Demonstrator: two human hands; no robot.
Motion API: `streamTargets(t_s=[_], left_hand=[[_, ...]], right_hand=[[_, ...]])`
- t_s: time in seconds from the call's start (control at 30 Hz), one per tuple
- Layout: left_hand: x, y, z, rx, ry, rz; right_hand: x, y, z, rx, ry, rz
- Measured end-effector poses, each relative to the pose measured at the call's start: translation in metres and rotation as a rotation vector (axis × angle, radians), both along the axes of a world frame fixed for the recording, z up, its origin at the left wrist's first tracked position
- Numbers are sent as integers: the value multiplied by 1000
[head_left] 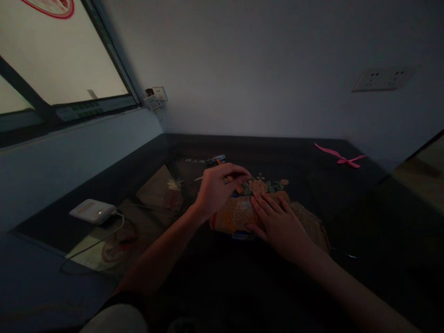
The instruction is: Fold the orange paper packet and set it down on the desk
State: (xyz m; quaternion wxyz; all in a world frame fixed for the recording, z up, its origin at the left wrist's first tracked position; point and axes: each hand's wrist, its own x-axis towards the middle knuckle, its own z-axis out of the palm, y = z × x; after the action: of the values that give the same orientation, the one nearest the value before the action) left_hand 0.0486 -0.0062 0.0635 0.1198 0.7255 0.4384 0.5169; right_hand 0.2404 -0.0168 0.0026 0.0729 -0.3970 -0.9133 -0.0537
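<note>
The scene is dim. My left hand (pixel 217 187) is curled around a thin stick-like tool with an orange end (pixel 229 177), held over the far edge of a patterned orange sheet (pixel 233 213). My right hand (pixel 277 222) lies flat on that sheet, fingers spread, pressing it onto the dark table (pixel 312 185). A floral paper piece (pixel 265 185) with pink blossoms and green leaves sits just beyond my fingertips. What the tool is exactly cannot be made out.
A white box (pixel 93 211) with a cable lies at the left on the table. Pink paper strips (pixel 342 157) rest at the far right near the wall. A small dark and blue object (pixel 215 160) lies behind my left hand. Wall sockets (pixel 156 97) sit beside the window.
</note>
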Motion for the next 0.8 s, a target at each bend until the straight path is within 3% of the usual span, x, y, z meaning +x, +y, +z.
streamTargets(t_s=[0.07, 0.13, 0.3, 0.43, 0.6, 0.8], left_hand=[[-18, -5, 6, -33, -97, 71], [-46, -11, 1, -125, -136, 163], [-135, -39, -47, -403, -165, 485], [-184, -67, -86, -537, -164, 607], [-206, -88, -110, -627, -179, 670], [-208, -88, -116, -610, 3, 636]], right_hand=[[0, 1, -1, 3, 6, 1], [0, 1, -2, 7, 12, 0], [1, 3, -4, 22, 22, 4], [2, 4, -7, 32, 28, 6], [3, 4, -9, 43, 32, 4], [3, 5, -11, 53, 33, 4]])
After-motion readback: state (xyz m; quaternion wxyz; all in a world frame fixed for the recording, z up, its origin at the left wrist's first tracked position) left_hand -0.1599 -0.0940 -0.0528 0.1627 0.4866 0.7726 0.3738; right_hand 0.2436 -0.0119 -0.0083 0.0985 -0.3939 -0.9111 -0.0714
